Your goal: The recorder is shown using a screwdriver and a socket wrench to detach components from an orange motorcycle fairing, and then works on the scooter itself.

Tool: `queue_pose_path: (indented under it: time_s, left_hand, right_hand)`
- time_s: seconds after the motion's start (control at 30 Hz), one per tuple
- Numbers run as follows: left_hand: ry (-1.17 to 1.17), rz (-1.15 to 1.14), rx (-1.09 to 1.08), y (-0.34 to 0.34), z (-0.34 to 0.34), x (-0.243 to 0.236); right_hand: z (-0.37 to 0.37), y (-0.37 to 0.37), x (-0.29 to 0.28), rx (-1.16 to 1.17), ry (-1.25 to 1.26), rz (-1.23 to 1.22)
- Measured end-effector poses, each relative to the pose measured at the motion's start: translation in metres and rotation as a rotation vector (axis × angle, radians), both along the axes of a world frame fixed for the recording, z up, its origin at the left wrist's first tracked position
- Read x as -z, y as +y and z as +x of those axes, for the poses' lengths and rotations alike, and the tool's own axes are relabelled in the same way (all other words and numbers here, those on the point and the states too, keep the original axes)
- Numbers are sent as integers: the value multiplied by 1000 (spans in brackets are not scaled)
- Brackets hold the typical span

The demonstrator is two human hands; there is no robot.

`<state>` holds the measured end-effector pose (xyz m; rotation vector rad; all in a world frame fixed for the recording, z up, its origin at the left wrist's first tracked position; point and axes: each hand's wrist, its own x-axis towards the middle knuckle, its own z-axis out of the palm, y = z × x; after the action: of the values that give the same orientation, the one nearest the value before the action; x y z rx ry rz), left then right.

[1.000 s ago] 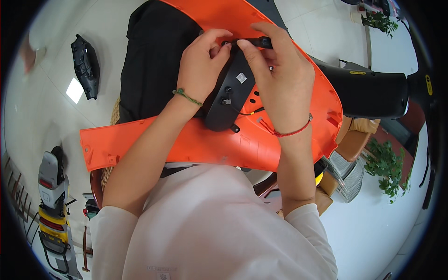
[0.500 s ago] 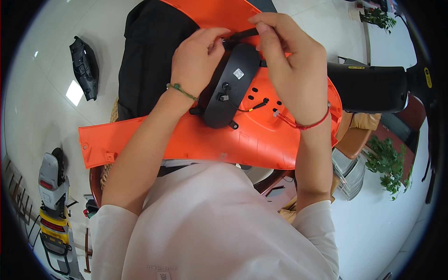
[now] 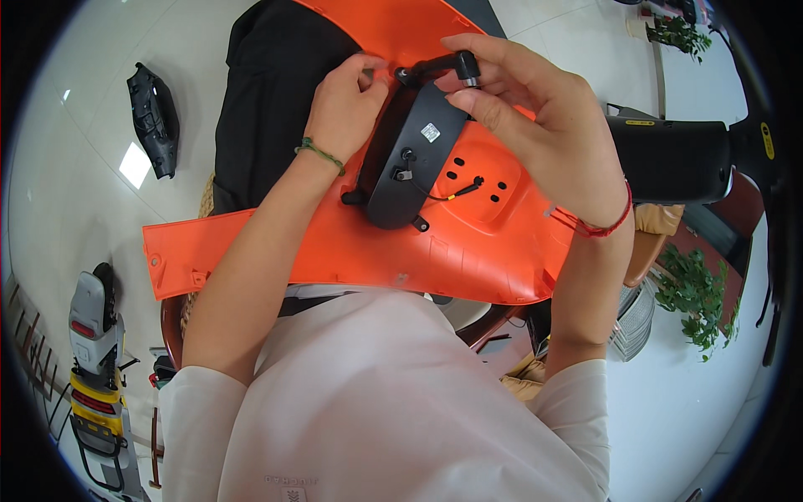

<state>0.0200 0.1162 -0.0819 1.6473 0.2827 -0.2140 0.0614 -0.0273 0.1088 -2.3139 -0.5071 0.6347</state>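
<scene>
A large orange plastic panel lies across my lap. On it sits a black elongated lamp-like housing with rounded ends, a small white label, mounting tabs and a short cable. A black bent-handled hand tool reaches to the housing's upper tab, its elbow and silver end toward the right. My right hand curls around that elbow, thumb below and forefinger above. Just left of the tab is my left hand, its fingers bent in and closed; whether anything is between them is hidden.
Black cloth lies under the panel on the left. A dark moulded part rests on the tiled floor. Grey and yellow vehicle parts stand lower left. On the right are a black seat-like part and a leafy plant.
My right hand has shifted right and turned, and the tool's bent end now shows in it. My left fingers have drawn back slightly left from the upper tab. The housing stays put.
</scene>
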Motion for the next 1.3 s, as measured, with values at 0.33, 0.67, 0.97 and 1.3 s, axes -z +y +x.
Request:
queue_pose_path:
  time_s: [0.33, 0.67, 0.97, 1.3]
  left_hand:
    - [114, 131, 38, -7, -5, -1]
    - [160, 105, 56, -9, -9, 2]
    - [214, 73, 164, -11, -11, 11]
    - [226, 36, 175, -11, -13, 16]
  right_hand:
    - [5, 8, 33, 63, -573, -186]
    - [-4, 10, -1, 120, -41, -117]
    - [6, 6, 10, -254, -653, -329]
    - [-2, 14, 5, 20, -116, -122]
